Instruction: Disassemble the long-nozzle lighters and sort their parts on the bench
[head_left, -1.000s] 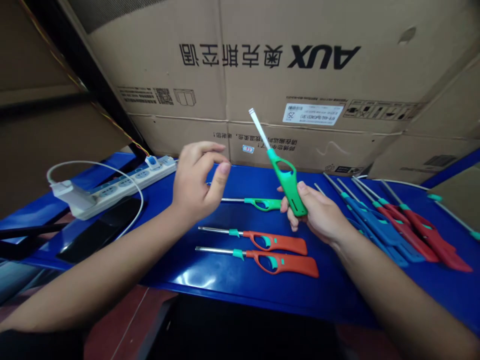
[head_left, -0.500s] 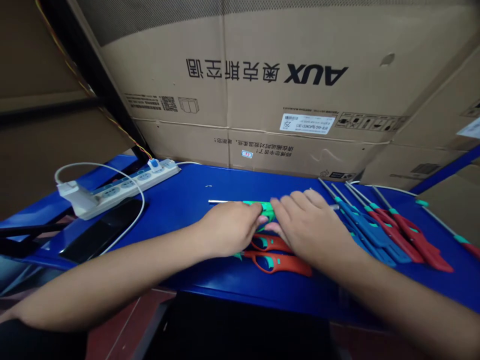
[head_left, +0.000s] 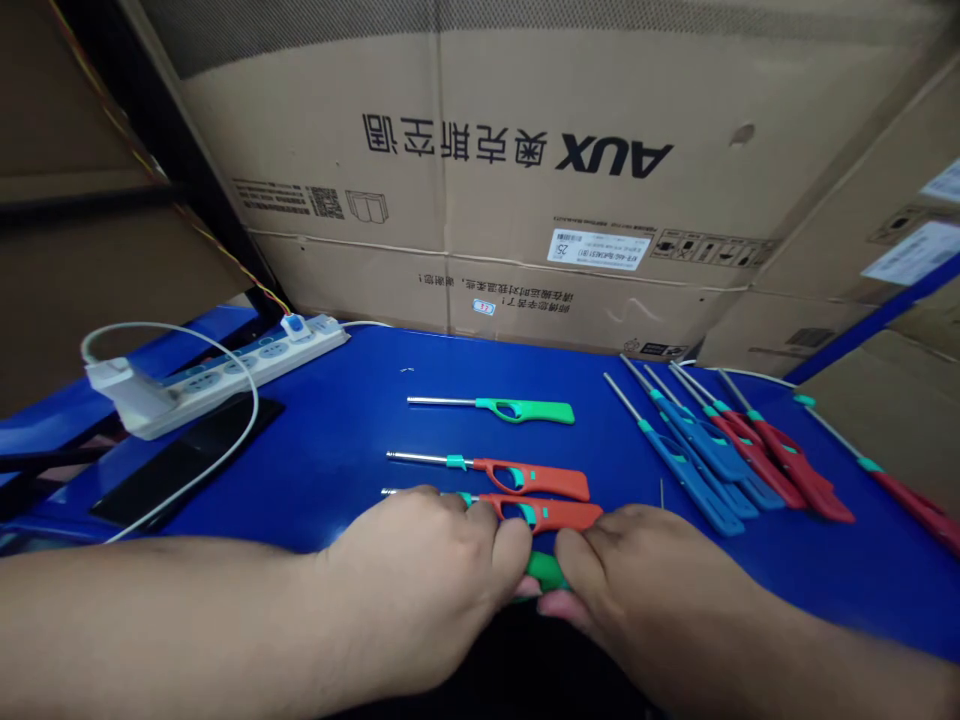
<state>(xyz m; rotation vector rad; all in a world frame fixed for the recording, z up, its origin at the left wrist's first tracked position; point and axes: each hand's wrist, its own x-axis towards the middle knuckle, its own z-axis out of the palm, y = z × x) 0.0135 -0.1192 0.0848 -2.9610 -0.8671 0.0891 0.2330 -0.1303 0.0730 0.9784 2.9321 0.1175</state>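
- Moved down: left hand [head_left: 420, 585] and right hand [head_left: 645, 590], now at the blue table's [head_left: 337, 425] near edge
- Green lighter handle [head_left: 546, 570]: pinched between narrowed fingers, apparently for a steady grip
- Orange lighters [head_left: 529, 480]: parallel, seemingly grouped by colour

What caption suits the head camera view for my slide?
Left hand and right hand close around a green utility lighter at the near edge of a blue table, beside orange lighters.

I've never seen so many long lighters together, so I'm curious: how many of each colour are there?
Green lighters: 2, one mostly hidden between the left hand and right hand
Orange lighters: 2
Red lighters: 3
Blue lighters: 3
Total: 10
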